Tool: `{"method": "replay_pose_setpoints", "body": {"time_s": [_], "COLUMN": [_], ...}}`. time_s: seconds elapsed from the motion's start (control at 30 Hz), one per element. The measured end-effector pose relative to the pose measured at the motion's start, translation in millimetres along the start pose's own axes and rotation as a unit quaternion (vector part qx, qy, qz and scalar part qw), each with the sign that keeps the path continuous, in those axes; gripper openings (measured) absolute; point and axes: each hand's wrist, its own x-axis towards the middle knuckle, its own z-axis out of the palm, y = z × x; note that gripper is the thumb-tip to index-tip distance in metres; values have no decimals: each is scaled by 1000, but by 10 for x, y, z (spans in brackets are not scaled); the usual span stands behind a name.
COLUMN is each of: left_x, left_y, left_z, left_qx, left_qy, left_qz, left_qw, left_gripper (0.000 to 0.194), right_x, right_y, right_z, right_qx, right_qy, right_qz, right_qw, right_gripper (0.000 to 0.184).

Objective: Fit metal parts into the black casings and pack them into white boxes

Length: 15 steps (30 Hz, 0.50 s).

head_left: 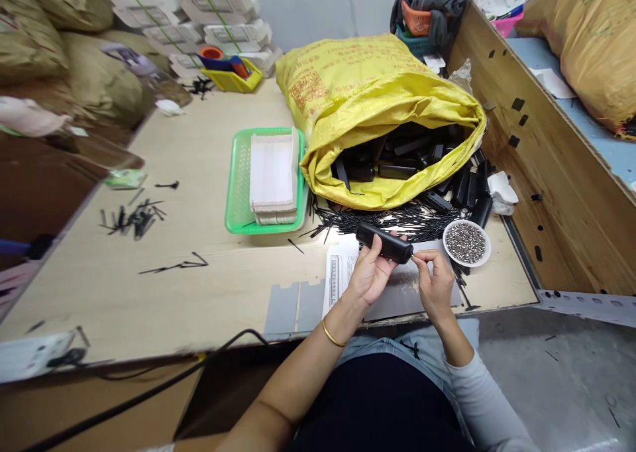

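Observation:
My left hand (368,273) is wrapped round a black plastic casing (383,242), held level just above the table's near edge. My right hand (433,281) is pinched at the casing's right end, fingertips pressed together on something too small to make out. Just right of it stands a white bowl (466,243) full of small metal pieces. Behind the hands lies a spread of thin black rods (377,219). Beyond them an open yellow sack (377,107) holds several more black casings.
A green tray (237,173) with a stack of white sheets sits left of the sack. Loose black rods (133,217) lie scattered at the left. A printed paper (338,273) is under my hands. A wooden partition (541,154) rises on the right. A black cable (149,389) runs along the near edge.

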Motion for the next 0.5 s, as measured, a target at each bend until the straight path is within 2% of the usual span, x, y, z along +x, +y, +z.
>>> {"method": "replay_pose_setpoints", "body": {"time_s": [0.1, 0.23, 0.33, 0.43, 0.5], "left_x": [-6, -24, -39, -47, -39], "left_y": [-6, -17, -26, -50, -79], "left_z": [-9, -5, 0, -21, -49], "left_qx": [2, 2, 2, 12, 23], "left_qy": [-1, 2, -2, -8, -16], "left_qz": [9, 3, 4, 24, 34], "left_qw": [1000, 1000, 1000, 1000, 999], "left_gripper": [22, 23, 23, 24, 26], "right_x": [-8, -7, 19, 44, 35], "right_y": [-5, -2, -3, 16, 50], "right_z": [10, -7, -39, -57, -38], "right_qx": [4, 16, -1, -12, 2], "right_qy": [-18, 5, 11, -4, -16], "right_qz": [-5, 16, 0, -14, 4], "right_qw": [1000, 1000, 1000, 1000, 1000], "right_gripper": [10, 9, 9, 11, 11]}}
